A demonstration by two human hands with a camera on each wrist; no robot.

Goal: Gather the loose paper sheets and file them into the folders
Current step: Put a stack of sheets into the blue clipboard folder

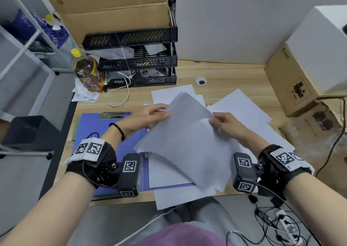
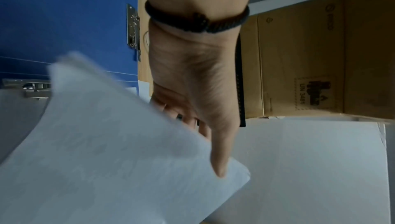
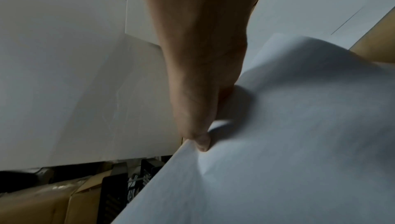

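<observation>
I hold a small stack of white paper sheets [image 1: 185, 142] tilted above the desk. My left hand [image 1: 150, 114] pinches its upper left edge, thumb on top [image 2: 218, 160]. My right hand [image 1: 223, 122] pinches the right edge, with the thumb [image 3: 198, 134] pressed on the sheet [image 3: 278, 143]. An open blue folder [image 1: 97, 129] with a metal clip [image 1: 112, 115] lies on the desk to the left, one white sheet inside it [image 1: 165, 174]. More loose sheets [image 1: 244, 105] lie spread on the wooden desk [image 1: 234, 73] beyond and under the stack.
A black stacked letter tray [image 1: 135, 58] stands at the back, with a tea bottle [image 1: 87, 71] and a white cable [image 1: 120, 95] beside it. Cardboard boxes [image 1: 293, 80] crowd the right side. A power strip with cables [image 1: 285, 225] lies on the floor.
</observation>
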